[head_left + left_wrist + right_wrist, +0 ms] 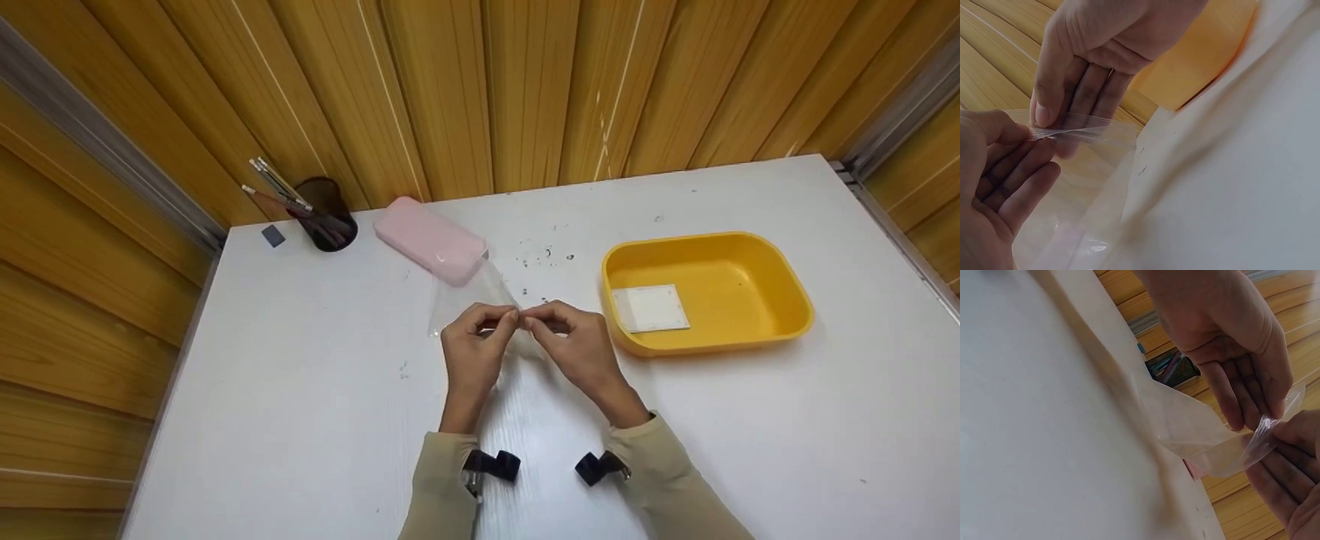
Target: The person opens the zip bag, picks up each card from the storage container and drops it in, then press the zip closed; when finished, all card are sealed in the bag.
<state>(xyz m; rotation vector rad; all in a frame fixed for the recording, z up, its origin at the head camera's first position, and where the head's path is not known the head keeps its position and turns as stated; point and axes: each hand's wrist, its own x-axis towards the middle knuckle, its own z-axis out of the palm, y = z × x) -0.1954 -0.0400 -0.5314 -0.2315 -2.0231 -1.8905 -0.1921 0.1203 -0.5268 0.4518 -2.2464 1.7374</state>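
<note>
A clear plastic bag (478, 291) is held up over the white table by both hands. My left hand (474, 352) pinches its top edge between thumb and forefinger. Right beside it, my right hand (581, 349) pinches the same edge, the fingertips of the two hands almost meeting. In the left wrist view, fine parallel lines run along the gathered edge of the bag (1081, 134), and the other fingers of both hands are bent behind it. The rest of the bag (1182, 419) spreads away from the hands in the right wrist view, thin and see-through.
Beyond the bag lies a pink case (429, 236). A dark pencil cup (330, 217) with several pencils stands at the back left, beside a small grey block (273, 236). To the right sits a yellow tub (739, 292) containing a flat white square (654, 309).
</note>
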